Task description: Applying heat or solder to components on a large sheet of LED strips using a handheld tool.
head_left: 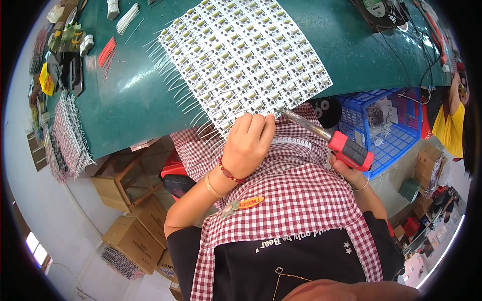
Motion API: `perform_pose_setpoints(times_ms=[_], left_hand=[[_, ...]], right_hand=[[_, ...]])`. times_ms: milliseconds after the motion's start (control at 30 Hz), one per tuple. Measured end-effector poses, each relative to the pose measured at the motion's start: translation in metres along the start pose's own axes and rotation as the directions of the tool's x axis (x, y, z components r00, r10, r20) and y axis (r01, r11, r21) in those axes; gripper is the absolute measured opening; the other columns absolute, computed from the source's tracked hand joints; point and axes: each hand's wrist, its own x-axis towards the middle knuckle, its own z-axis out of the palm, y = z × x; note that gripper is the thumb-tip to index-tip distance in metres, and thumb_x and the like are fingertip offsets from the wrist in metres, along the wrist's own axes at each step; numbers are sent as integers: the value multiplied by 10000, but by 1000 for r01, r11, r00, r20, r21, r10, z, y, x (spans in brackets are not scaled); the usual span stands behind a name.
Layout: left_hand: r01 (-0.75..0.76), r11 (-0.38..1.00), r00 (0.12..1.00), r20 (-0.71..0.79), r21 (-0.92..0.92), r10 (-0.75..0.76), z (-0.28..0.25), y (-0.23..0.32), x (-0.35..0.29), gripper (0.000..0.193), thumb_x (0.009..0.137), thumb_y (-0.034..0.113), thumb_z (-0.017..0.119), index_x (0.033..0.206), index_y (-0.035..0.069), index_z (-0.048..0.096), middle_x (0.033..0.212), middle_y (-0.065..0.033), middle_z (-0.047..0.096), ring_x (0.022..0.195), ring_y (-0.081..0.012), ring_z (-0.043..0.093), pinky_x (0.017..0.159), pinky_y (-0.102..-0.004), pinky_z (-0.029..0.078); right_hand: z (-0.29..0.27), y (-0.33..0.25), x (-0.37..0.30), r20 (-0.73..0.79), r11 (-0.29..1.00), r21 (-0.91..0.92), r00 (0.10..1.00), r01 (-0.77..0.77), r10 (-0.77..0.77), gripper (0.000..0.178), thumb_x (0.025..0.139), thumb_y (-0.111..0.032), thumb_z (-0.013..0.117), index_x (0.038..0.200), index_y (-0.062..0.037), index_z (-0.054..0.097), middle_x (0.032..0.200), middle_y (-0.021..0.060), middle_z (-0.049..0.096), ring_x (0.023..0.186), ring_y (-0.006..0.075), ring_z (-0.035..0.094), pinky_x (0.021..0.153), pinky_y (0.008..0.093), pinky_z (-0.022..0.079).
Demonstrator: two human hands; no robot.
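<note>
Head view: A worker in a red-and-white checked apron (296,205) is at a green surface (120,115), seen from above.
Circuit-board sheet: The white sheet of circuit boards (246,55), lined with rows of small yellowish parts, lies on the surface, its near corner reaching past the edge over the lap; thin white wires fringe its left side.
Left grip: The left grip (249,139) rests with fingers bent together at the sheet's near edge; whether they pinch a wire cannot be told.
Right grip: The right grip (347,171) is wrapped around a red-and-black soldering iron (349,150), its metal tip close to the left fingertips; contact with the sheet is too small to tell.
Surface, far left: A bundle of red wires (107,52) lies near a bundle of white wires (127,19).
Surface, far right: A black fan (379,15) sits near trailing cables.
Right of the lap: A blue crate (357,150) holds small white pieces.
Lower left: Cardboard boxes (131,241) stand together.
</note>
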Motion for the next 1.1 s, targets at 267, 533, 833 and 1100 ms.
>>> perform_pose_setpoints(times_ms=[267, 533, 833, 1100], left_hand=[[4, 1000, 1000, 1, -9, -4, 1, -1, 0, 298, 768, -26, 661, 1066, -31, 679, 792, -81, 468, 712, -221, 518, 643, -342, 445], [0, 1000, 1000, 6, 7, 0, 0, -2, 0, 285, 777, -12, 671, 1062, -24, 683, 780, -68, 471, 703, -210, 518, 640, -336, 437], [-10, 998, 1000, 21, 63, 9, -9, -3, -1, 327, 747, 6, 693, 1074, 2, 703, 801, -51, 521, 710, -197, 538, 630, -324, 430], [37, 999, 999, 25, -25, -36, -10, -13, 5, 356, 704, -62, 654, 1055, -24, 701, 818, -75, 530, 734, -224, 541, 634, -342, 466]], right_hand=[[5, -13, 18, 14, 894, -298, 938, 335, -347, 216, 751, -165, 787, 886, -33, 683, 805, 67, 657, 668, 207, 642, 604, 326, 487], [-2, 5, 3, -40, 989, 139, 998, 46, -41, 254, 850, -261, 795, 904, -39, 683, 779, 16, 631, 673, 132, 591, 624, 285, 455], [-1, 13, 2, -16, 990, 137, 999, 35, -33, 233, 863, -235, 784, 929, -39, 677, 768, 11, 629, 684, 123, 580, 627, 292, 447], [6, 8, 4, -8, 987, 159, 999, -39, 41, 235, 832, -191, 802, 938, -23, 676, 863, 54, 660, 746, 161, 625, 675, 311, 487]])
